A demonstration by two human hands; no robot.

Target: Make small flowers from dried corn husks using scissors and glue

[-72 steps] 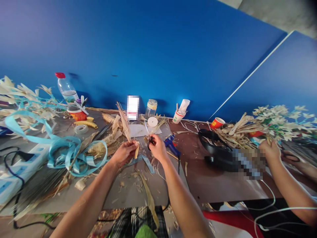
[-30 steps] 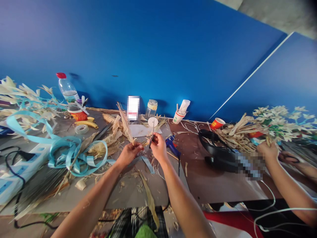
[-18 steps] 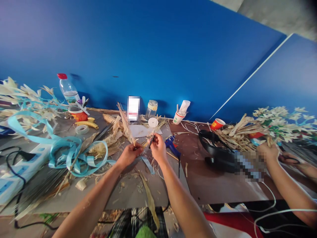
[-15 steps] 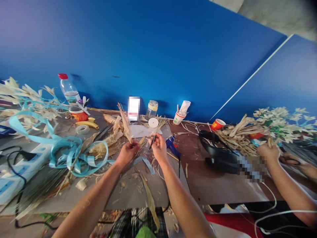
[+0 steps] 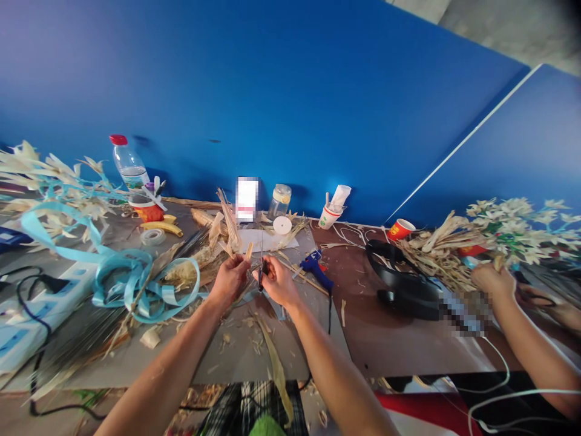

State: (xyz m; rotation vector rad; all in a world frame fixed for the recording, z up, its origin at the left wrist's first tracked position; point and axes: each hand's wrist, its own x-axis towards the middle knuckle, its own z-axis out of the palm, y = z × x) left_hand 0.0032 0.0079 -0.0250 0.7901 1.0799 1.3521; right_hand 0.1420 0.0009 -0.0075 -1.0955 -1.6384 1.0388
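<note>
My left hand [image 5: 232, 277] is closed, pinching a small strip of dried corn husk [image 5: 249, 250] that points upward from the fingertips. Close beside it, my right hand [image 5: 280, 281] is wrapped round dark-handled scissors [image 5: 262, 274], whose thin blades point away from me; whether the blades are apart is too fine to tell. Behind my left hand stands a folded bundle of dry husk [image 5: 230, 227]. A white sheet of paper [image 5: 272, 240] lies beyond my fingertips, with a round white disc [image 5: 282, 225] at its far edge.
Blue ribbon [image 5: 120, 278] lies in loops at left, near a white power strip [image 5: 59, 309]. A blue glue gun [image 5: 318, 269] rests right of my hands. Farther right are a black headset-like object [image 5: 403, 284] and another person's hand [image 5: 494, 281]. A blue wall [image 5: 290, 109] closes the back.
My right hand has moved left and slightly down, bringing the scissors near my left hand. The blades have turned more upright. My left hand has shifted slightly left, its husk strip showing more clearly.
</note>
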